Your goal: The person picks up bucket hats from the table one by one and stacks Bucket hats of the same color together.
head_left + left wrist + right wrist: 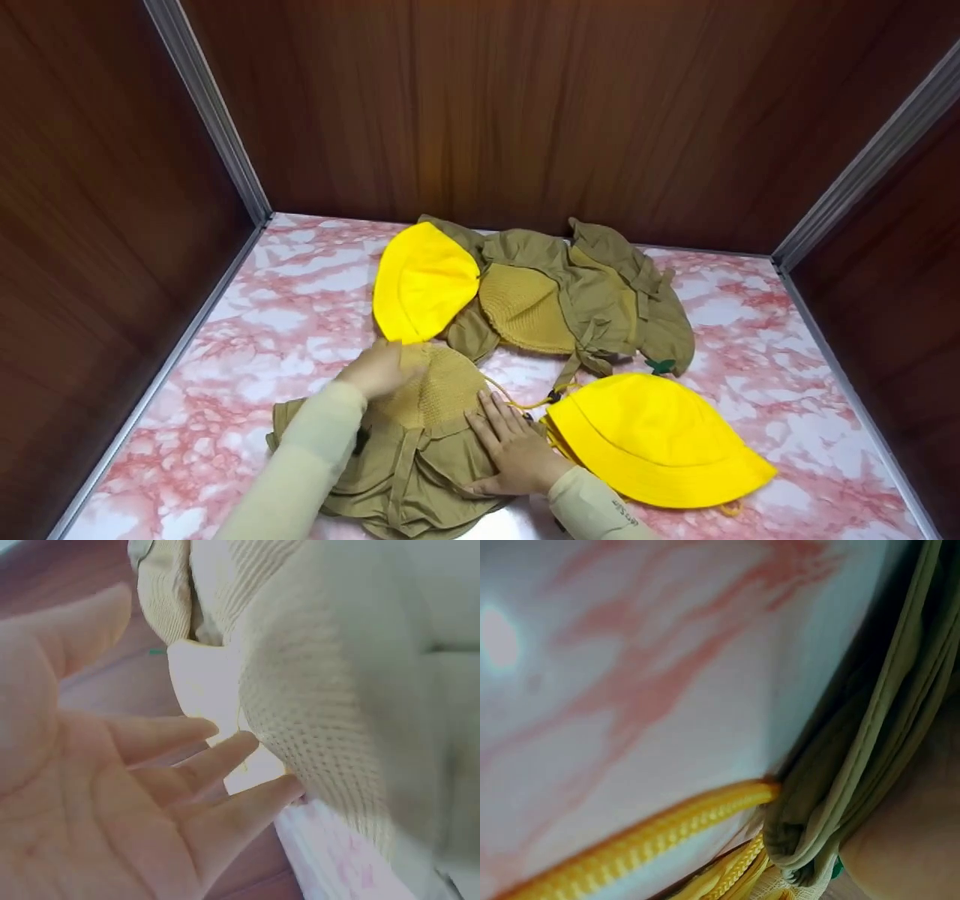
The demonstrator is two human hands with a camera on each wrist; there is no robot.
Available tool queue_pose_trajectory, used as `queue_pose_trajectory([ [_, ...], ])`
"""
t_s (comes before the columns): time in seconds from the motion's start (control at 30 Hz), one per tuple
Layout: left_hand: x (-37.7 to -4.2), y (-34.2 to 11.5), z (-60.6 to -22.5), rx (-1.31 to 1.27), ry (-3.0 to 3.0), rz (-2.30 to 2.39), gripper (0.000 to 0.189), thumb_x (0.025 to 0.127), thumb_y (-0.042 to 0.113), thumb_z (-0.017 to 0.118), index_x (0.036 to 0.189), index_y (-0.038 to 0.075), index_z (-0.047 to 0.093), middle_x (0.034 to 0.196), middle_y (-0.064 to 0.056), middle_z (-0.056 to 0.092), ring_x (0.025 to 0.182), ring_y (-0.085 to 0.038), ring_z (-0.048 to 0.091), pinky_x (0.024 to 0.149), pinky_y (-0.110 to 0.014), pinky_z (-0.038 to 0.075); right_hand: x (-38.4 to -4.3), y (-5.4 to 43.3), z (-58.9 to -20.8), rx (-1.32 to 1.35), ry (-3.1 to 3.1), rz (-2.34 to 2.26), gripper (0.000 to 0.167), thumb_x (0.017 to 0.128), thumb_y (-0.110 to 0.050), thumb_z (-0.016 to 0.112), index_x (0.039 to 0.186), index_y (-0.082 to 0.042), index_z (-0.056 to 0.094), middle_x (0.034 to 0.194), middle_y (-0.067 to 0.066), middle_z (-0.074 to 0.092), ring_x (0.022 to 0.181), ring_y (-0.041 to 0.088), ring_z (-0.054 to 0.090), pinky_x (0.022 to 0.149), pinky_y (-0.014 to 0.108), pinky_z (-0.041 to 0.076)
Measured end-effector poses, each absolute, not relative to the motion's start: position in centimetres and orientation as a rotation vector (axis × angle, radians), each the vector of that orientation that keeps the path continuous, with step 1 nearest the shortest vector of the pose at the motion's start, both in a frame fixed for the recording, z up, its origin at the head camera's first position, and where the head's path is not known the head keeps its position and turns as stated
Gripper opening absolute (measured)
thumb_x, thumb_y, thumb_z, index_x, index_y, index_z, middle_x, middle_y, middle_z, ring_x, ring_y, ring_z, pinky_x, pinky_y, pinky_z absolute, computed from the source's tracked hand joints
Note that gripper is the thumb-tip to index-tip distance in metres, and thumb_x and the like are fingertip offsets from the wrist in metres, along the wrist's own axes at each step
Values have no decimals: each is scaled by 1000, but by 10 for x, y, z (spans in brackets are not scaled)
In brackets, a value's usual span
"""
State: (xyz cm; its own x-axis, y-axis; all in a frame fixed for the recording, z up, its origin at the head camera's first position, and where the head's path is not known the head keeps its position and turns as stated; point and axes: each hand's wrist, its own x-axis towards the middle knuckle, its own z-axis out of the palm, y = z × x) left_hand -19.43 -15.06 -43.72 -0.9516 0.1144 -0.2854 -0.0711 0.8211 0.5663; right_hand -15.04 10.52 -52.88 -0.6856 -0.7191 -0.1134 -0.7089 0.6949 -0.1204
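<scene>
A khaki sun hat (439,465) with a woven tan crown lies at the front, its fabric brim spread toward me. My left hand (377,370) is at the left side of that crown, slightly blurred. In the left wrist view the left hand's fingers (225,821) are extended beside the woven crown (307,690), fingertips touching or very close to it. My right hand (521,457) rests flat on the hat's right side, fingers straight. The right wrist view shows folded khaki fabric (885,720) beside the edge of that hand.
A yellow bucket hat (656,442) lies at the right, its yellow cord (645,847) running toward the khaki hat. Another yellow hat (424,281) leans at the back left on more khaki hats (532,307). Wood-patterned walls (495,112) enclose the marbled tabletop (217,390).
</scene>
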Motion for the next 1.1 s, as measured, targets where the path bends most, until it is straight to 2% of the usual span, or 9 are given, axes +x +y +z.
queue_pose_trajectory([
  [0.17,-235,-152,-449,-137,2653,1139,62,98,32,56,139,-13,44,142,-33,47,133,-45,46,113,-53,37,-152,106,-528,-1139,2712,-110,106,83,-71,61,157,-8,21,164,25,9,151,40,14,123,49,23],
  [0.27,-263,-160,-476,-329,2603,1269,67,98,34,57,139,-15,40,142,-34,46,134,-45,44,114,-51,38,-153,105,-527,-1144,2703,-125,105,83,-70,62,157,-8,20,164,25,9,151,41,13,123,50,23],
  [0.3,-274,-165,-493,-382,2605,1352,69,95,37,60,136,-15,43,137,-33,51,128,-42,50,109,-46,43,-153,105,-527,-1146,2703,-135,105,83,-70,62,157,-8,21,164,25,9,151,41,13,123,50,23],
  [0.37,-286,-169,-510,-498,2521,1543,65,93,33,63,135,-14,45,135,-30,53,124,-39,53,106,-43,46,-153,105,-527,-1164,2710,-148,104,83,-69,63,157,-7,22,163,26,10,151,42,15,122,50,24],
  [0.5,-286,-166,-516,-640,2272,1960,52,92,16,63,135,-9,47,128,-25,57,109,-32,60,96,-40,53,-153,107,-528,-1202,2722,-181,102,84,-66,64,156,-5,24,162,28,13,149,44,19,121,52,27],
  [0.57,-276,-162,-502,-685,2106,2074,52,95,6,57,143,-7,42,133,-26,54,111,-32,61,99,-41,53,-154,109,-529,-1201,2721,-194,102,84,-65,65,155,-5,25,161,28,13,149,44,19,120,53,27],
  [0.73,-265,-159,-489,-791,1874,2209,55,97,6,58,145,-9,35,126,-23,55,100,-24,64,98,-37,54,-155,111,-527,-1167,2685,-253,101,83,-61,68,156,-6,24,163,27,10,150,43,15,122,53,23],
  [0.9,-269,-155,-492,-788,1966,2184,53,97,8,58,142,-12,38,134,-23,50,113,-28,55,106,-38,47,-156,112,-526,-1136,2651,-308,100,84,-58,69,157,-7,23,164,24,8,151,42,13,121,54,24],
  [1.1,-277,-147,-490,-738,2037,2274,52,100,6,51,145,-9,29,146,-27,38,130,-37,45,112,-44,40,-157,114,-526,-1112,2632,-395,101,81,-58,72,157,-11,24,165,22,7,151,41,13,120,57,25],
])
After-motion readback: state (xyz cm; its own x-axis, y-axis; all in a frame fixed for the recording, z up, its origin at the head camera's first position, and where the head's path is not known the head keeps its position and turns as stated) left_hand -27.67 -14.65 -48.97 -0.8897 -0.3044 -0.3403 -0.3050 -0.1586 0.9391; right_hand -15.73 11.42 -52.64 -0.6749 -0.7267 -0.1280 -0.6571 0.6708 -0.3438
